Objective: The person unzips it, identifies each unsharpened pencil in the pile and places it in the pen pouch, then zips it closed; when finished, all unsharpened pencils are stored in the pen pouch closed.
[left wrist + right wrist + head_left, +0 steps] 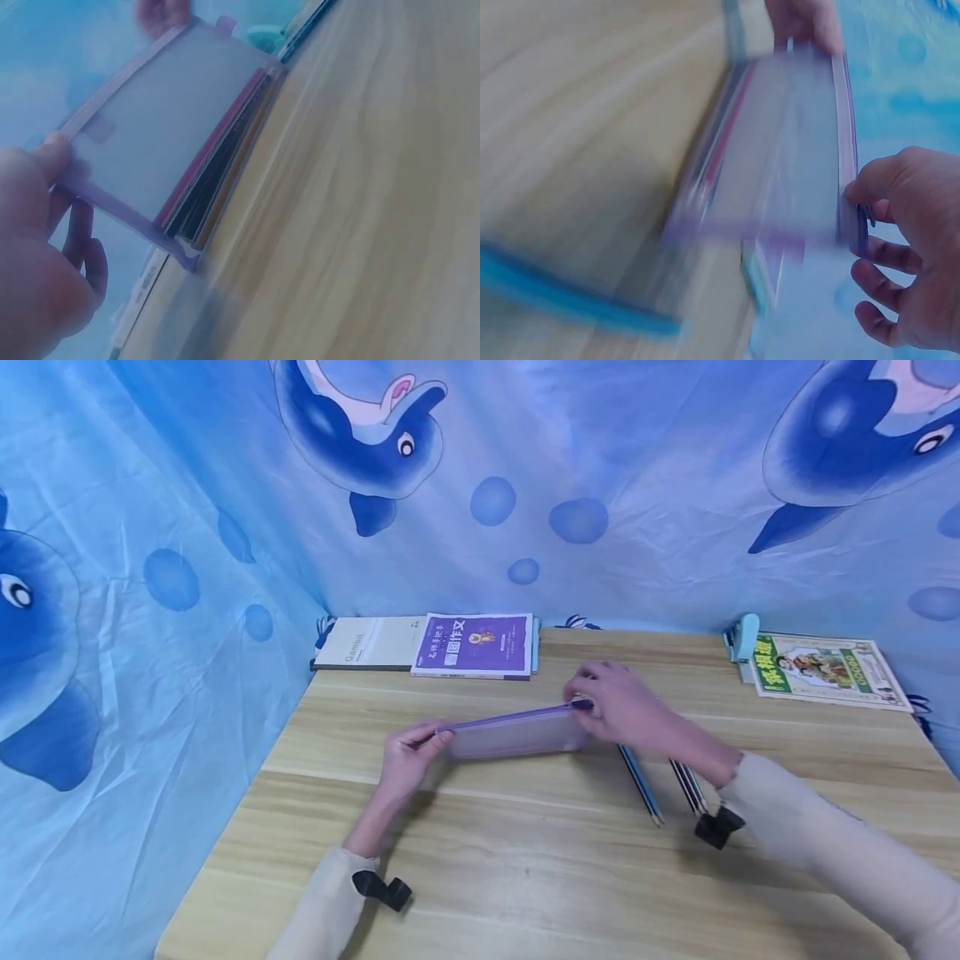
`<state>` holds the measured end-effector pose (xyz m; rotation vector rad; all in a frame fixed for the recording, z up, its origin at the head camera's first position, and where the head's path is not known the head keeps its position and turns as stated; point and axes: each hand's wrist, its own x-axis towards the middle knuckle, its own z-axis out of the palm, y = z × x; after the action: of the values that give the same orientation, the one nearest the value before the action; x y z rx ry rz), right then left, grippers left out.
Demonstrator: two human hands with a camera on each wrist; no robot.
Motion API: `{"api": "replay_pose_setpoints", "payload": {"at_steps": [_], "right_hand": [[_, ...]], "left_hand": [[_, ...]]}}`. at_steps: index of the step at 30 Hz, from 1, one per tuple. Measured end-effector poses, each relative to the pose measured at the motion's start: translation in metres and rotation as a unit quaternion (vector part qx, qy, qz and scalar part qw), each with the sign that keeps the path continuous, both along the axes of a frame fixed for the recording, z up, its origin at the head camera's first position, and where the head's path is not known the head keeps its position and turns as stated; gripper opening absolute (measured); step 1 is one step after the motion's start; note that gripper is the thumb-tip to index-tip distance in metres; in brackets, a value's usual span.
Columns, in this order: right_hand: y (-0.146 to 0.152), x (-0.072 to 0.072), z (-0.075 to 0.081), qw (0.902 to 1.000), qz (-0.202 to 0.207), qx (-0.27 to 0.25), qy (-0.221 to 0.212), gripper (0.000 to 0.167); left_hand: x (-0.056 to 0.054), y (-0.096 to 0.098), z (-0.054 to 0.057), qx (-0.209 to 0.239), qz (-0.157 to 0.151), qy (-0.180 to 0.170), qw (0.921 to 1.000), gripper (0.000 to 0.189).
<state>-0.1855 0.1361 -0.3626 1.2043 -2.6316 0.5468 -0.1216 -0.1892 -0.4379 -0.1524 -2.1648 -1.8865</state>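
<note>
A translucent pencil pouch (517, 737) with a purple zipper edge is held up above the wooden table, its zipper edge uppermost. My left hand (408, 762) pinches the upper left corner between thumb and fingers. At the other end, my right hand (626, 708) pinches the upper right corner by the zipper. Several pencils (225, 165), one of them dark red, lie along the pouch's bottom in the left wrist view. Blue pencils (639, 785) rest on the table below my right hand, and striped pencils (690, 789) lie beside them, partly hidden by my forearm.
At the table's back left, a purple book (476, 643) lies beside a pale book (367, 642). A light-blue stapler-like object (744, 639) stands at the back right, next to a green-and-white booklet (825, 672). Blue dolphin-print cloth (637, 577) hangs behind and left of the table.
</note>
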Motion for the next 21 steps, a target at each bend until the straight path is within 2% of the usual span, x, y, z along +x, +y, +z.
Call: {"api": "replay_pose_setpoints", "payload": {"at_steps": [3,6,8,13,17,19,21], "right_hand": [[0.023,-0.004,-0.003,0.9996,-0.013,-0.018,0.017,0.019],[0.031,-0.005,-0.006,0.9991,-0.009,-0.032,0.028,0.018],[0.031,-0.003,-0.008,0.9988,0.000,-0.037,0.032,0.019],[0.031,0.013,-0.016,0.9985,0.034,-0.042,0.009,0.020],[0.032,0.029,-0.030,0.9985,0.032,0.010,-0.045,0.023],[0.032,0.034,-0.041,0.9972,0.029,0.035,-0.058,0.025],[0.031,0.038,-0.052,0.9962,0.030,0.049,-0.065,0.027]], "left_hand": [[0.002,-0.003,0.015,-0.039,0.006,0.017,0.9991,0.013],[0.003,-0.004,0.026,-0.075,-0.012,0.038,0.9964,0.013],[0.000,-0.008,0.024,-0.081,-0.026,0.038,0.9956,0.014],[-0.002,-0.024,0.002,-0.127,-0.069,0.041,0.9887,0.021],[0.006,-0.027,-0.005,-0.197,-0.110,0.067,0.9718,0.028],[0.010,-0.027,-0.009,-0.249,-0.123,0.071,0.9580,0.031],[0.014,-0.026,-0.010,-0.302,-0.134,0.078,0.9406,0.033]]}}
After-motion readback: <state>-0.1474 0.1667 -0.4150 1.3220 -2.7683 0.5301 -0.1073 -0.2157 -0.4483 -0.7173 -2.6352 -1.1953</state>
